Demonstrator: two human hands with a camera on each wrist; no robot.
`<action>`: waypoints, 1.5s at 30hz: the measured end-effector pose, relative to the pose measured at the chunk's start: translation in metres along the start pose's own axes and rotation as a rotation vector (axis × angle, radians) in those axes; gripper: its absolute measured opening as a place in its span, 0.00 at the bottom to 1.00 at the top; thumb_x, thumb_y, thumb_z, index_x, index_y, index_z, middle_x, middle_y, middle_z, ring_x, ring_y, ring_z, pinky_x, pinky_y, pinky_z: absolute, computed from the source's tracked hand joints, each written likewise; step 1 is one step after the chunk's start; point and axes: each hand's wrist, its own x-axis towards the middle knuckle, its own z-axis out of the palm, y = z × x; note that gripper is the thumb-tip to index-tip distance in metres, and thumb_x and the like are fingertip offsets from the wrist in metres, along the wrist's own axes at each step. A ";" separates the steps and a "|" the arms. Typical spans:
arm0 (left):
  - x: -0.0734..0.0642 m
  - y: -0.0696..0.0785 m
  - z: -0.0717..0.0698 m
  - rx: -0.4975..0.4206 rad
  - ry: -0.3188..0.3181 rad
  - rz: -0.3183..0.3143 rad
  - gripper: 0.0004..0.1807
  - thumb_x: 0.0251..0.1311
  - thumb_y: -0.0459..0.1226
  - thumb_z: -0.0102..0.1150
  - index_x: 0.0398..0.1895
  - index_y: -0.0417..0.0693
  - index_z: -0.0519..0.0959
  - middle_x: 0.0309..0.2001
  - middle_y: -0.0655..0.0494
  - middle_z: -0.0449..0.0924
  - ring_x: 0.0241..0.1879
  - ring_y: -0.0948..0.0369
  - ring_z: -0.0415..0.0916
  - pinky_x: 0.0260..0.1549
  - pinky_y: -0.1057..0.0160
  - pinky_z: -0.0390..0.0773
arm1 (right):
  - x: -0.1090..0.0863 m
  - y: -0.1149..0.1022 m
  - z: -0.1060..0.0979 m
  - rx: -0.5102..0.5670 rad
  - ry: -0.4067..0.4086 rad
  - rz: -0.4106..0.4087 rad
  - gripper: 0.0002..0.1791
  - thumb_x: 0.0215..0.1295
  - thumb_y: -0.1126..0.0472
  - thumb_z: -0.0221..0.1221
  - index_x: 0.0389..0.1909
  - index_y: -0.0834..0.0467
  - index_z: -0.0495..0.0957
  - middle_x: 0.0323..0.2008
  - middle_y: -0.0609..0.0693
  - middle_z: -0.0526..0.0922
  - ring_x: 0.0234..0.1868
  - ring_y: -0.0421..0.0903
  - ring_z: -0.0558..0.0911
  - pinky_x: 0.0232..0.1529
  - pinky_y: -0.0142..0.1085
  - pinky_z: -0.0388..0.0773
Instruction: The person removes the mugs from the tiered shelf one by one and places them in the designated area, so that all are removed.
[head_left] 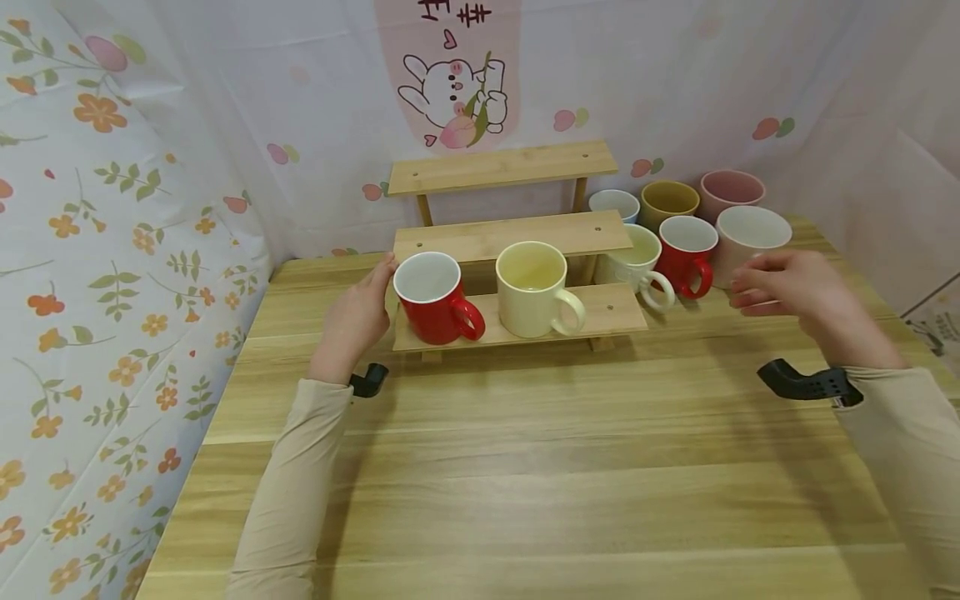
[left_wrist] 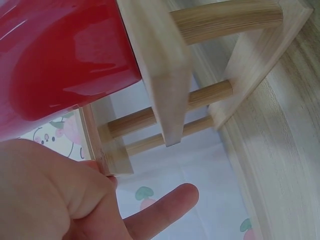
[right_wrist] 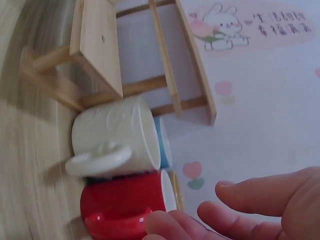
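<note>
A three-tier wooden rack [head_left: 517,237] stands near the back. My left hand [head_left: 356,315] is at the left end of its middle board, fingertips curled behind the board's end in the left wrist view and one finger [left_wrist: 167,207] stretched out below. Beside that hand, a red mug [head_left: 435,312] with a white inside sits on the lowest board, its handle to the right. A pale yellow mug [head_left: 528,300] stands right of it. My right hand [head_left: 795,287] holds nothing, its fingers loosely bent in front of a pale pink mug [head_left: 738,242]. Another red mug [right_wrist: 122,202] shows near those fingers in the right wrist view.
Right of the rack, mugs stand close together: a cream one [head_left: 630,262] with its handle forward, a mustard one [head_left: 670,202], a pink one [head_left: 731,190] and a pale blue one [head_left: 615,204] partly hidden. A printed cloth [head_left: 300,150] hangs behind the wooden table [head_left: 525,475].
</note>
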 end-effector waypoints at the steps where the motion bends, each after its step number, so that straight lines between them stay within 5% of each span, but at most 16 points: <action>1: 0.000 0.000 0.000 0.000 0.000 0.000 0.36 0.54 0.21 0.46 0.69 0.46 0.61 0.72 0.51 0.59 0.41 0.40 0.79 0.27 0.48 0.76 | 0.000 -0.002 0.002 -0.005 -0.005 -0.004 0.21 0.69 0.51 0.53 0.47 0.68 0.71 0.25 0.31 0.81 0.27 0.32 0.83 0.33 0.31 0.82; 19: 0.000 0.000 0.001 0.008 0.009 0.003 0.35 0.54 0.21 0.48 0.68 0.45 0.62 0.72 0.51 0.59 0.36 0.42 0.80 0.25 0.49 0.76 | 0.000 -0.020 0.040 -0.008 -0.142 -0.048 0.23 0.70 0.56 0.53 0.52 0.74 0.68 0.29 0.39 0.83 0.30 0.37 0.85 0.34 0.35 0.83; 45: 0.003 -0.003 0.001 0.001 -0.015 -0.011 0.35 0.56 0.22 0.47 0.70 0.46 0.59 0.73 0.52 0.58 0.37 0.41 0.80 0.27 0.48 0.77 | -0.009 -0.047 0.078 -0.055 -0.178 -0.089 0.19 0.67 0.60 0.57 0.51 0.71 0.70 0.35 0.47 0.85 0.31 0.37 0.84 0.35 0.31 0.82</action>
